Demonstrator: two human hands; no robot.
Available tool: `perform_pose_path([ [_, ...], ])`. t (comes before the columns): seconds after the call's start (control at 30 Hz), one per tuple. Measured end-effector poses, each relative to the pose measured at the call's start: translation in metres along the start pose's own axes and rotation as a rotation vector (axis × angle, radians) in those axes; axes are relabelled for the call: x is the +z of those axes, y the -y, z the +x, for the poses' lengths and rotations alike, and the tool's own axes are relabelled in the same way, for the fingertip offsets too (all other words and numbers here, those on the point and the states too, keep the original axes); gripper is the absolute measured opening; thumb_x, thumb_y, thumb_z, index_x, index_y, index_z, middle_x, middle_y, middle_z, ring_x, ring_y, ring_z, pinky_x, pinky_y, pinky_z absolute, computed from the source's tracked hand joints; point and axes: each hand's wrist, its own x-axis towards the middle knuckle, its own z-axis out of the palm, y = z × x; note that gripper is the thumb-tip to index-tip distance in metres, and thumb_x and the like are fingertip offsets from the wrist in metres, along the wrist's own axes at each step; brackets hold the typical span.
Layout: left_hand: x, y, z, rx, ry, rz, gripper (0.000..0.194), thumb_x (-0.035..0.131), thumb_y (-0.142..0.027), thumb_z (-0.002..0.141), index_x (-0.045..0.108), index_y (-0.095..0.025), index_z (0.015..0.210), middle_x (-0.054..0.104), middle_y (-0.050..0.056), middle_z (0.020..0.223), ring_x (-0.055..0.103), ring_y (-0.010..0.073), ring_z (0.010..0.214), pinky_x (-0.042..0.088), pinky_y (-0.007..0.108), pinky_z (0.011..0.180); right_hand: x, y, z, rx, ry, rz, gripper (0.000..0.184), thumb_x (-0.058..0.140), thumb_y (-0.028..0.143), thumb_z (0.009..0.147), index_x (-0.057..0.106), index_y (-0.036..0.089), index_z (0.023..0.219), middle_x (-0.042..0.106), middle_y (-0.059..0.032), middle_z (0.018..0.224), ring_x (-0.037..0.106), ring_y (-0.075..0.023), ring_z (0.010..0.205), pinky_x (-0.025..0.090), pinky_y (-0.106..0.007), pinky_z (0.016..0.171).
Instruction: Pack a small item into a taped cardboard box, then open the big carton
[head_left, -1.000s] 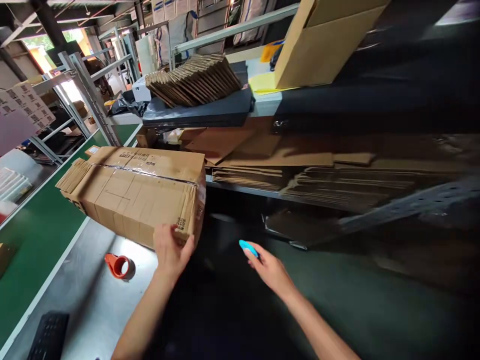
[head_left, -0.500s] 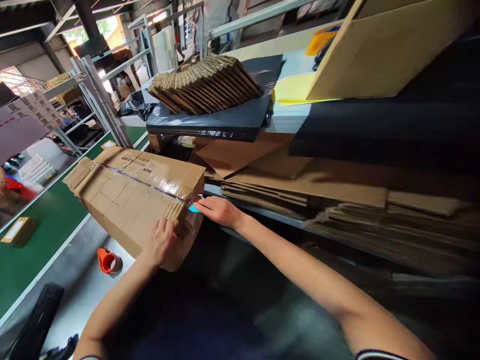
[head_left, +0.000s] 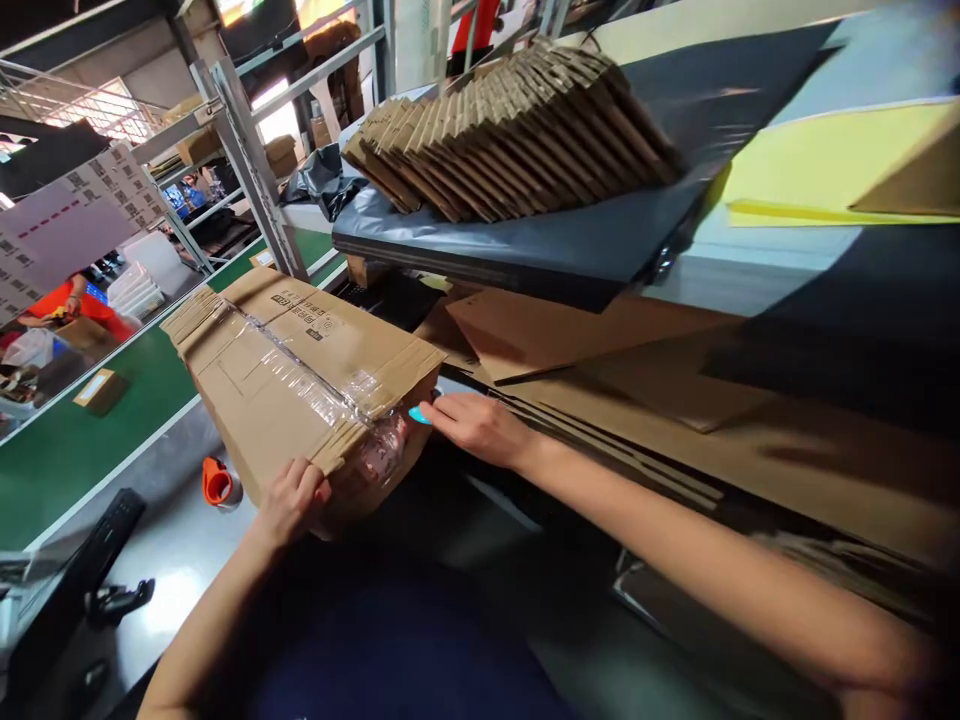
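A bundle of flat cardboard boxes point(head_left: 292, 380) wrapped with clear tape lies on the grey worktable point(head_left: 165, 560), its near end toward me. My left hand point(head_left: 294, 498) grips the bundle's near lower corner, fingers curled on the cardboard. My right hand point(head_left: 476, 428) is closed on a small blue cutter point(head_left: 420, 414), whose tip touches the taped end of the bundle.
An orange tape roll point(head_left: 217, 484) sits on the table left of the bundle. A black keyboard point(head_left: 71, 580) lies at lower left. Beyond are a green conveyor point(head_left: 90, 440), a shelf with stacked flat cartons point(head_left: 517, 140) and loose cardboard sheets point(head_left: 637, 390). A person in red point(head_left: 75, 305) works at far left.
My right hand rose from below the table to the bundle's taped end with the blue cutter. My left hand shifted to the lower corner. The view moved closer.
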Motion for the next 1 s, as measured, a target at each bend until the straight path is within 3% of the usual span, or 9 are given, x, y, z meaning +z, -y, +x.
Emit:
perform_pose_path([
  [0.13,-0.004,-0.003,0.003,-0.014,-0.043,0.006,0.022,0.059,-0.011,0.092,0.054,-0.020,0.073,0.056,-0.002,0.066,0.053,0.0113,0.061,0.043,0.024,0.059,0.003,0.027,0.014,-0.101,-0.012,0.112,0.027,0.042,0.010,0.104,0.067,0.014,0.113,0.059,-0.0054,0.079,0.053,-0.0179,0.075,0.039,-0.034,0.070],
  [0.23,-0.005,-0.001,0.002,-0.011,-0.048,-0.006,0.022,0.060,-0.012,0.092,0.053,-0.020,0.073,0.056,-0.002,0.066,0.053,0.0107,0.060,0.042,0.024,0.057,0.010,0.048,0.040,-0.164,-0.072,0.045,0.024,0.044,0.009,0.103,0.068,0.011,0.098,0.056,-0.0051,0.075,0.049,-0.0177,0.070,0.036,-0.033,0.067],
  [0.3,-0.006,0.000,0.001,-0.017,-0.071,-0.016,0.022,0.061,-0.013,0.092,0.052,-0.020,0.074,0.056,-0.003,0.066,0.052,0.0096,0.059,0.041,0.023,0.057,0.011,0.045,0.048,-0.148,-0.065,-0.006,0.029,0.042,0.007,0.101,0.064,0.013,0.083,0.054,-0.0056,0.072,0.047,-0.0181,0.067,0.034,-0.034,0.064],
  [0.43,-0.004,0.003,-0.004,-0.042,-0.086,-0.013,0.021,0.064,-0.013,0.092,0.051,-0.019,0.076,0.056,-0.004,0.067,0.054,0.0085,0.060,0.041,0.022,0.057,-0.001,0.011,0.030,0.078,0.124,-0.048,0.037,0.034,0.007,0.102,0.063,0.016,0.080,0.057,-0.0075,0.069,0.052,-0.0192,0.068,0.035,-0.036,0.066],
  [0.6,0.000,-0.003,-0.008,-0.081,-0.052,-0.032,0.019,0.063,-0.014,0.091,0.051,-0.020,0.078,0.056,-0.003,0.069,0.054,0.0106,0.062,0.042,0.023,0.058,-0.031,0.004,0.021,0.512,0.239,0.553,0.032,0.042,0.043,0.107,0.064,0.019,0.108,0.072,-0.0063,0.095,0.067,-0.0185,0.080,0.048,-0.032,0.073],
  [0.67,0.003,-0.012,-0.003,-0.136,0.040,-0.022,0.015,0.064,-0.012,0.085,0.052,-0.021,0.082,0.061,-0.001,0.076,0.057,0.0133,0.069,0.044,0.026,0.061,-0.035,0.011,0.036,0.748,0.304,0.820,0.031,0.042,0.045,0.104,0.060,0.020,0.110,0.073,-0.0040,0.094,0.067,-0.0159,0.070,0.050,-0.030,0.069],
  [0.73,0.007,-0.024,0.007,-0.208,0.174,0.030,0.019,0.064,-0.009,0.079,0.057,-0.020,0.093,0.068,0.003,0.093,0.061,0.0175,0.081,0.049,0.029,0.068,-0.033,0.016,0.058,0.862,0.415,0.986,0.028,0.041,0.042,0.103,0.058,0.020,0.106,0.071,-0.0021,0.085,0.064,-0.0151,0.063,0.050,-0.028,0.066],
  [0.83,0.017,-0.040,0.030,-0.232,0.300,0.163,0.030,0.062,-0.008,0.083,0.061,-0.018,0.111,0.069,0.008,0.112,0.063,0.0225,0.091,0.051,0.035,0.078,-0.019,0.015,0.101,0.807,0.597,0.914,0.024,0.039,0.034,0.103,0.057,0.018,0.102,0.068,-0.0036,0.081,0.063,-0.0168,0.066,0.046,-0.027,0.063],
  [1.0,0.023,-0.046,0.052,-0.211,0.350,0.226,0.015,0.052,-0.014,0.097,0.066,-0.018,0.103,0.069,0.007,0.101,0.062,0.0211,0.083,0.047,0.034,0.070,0.027,0.004,0.185,0.609,0.709,0.518,0.023,0.046,0.025,0.100,0.063,0.010,0.103,0.071,-0.0159,0.097,0.064,-0.0233,0.085,0.044,-0.031,0.073],
])
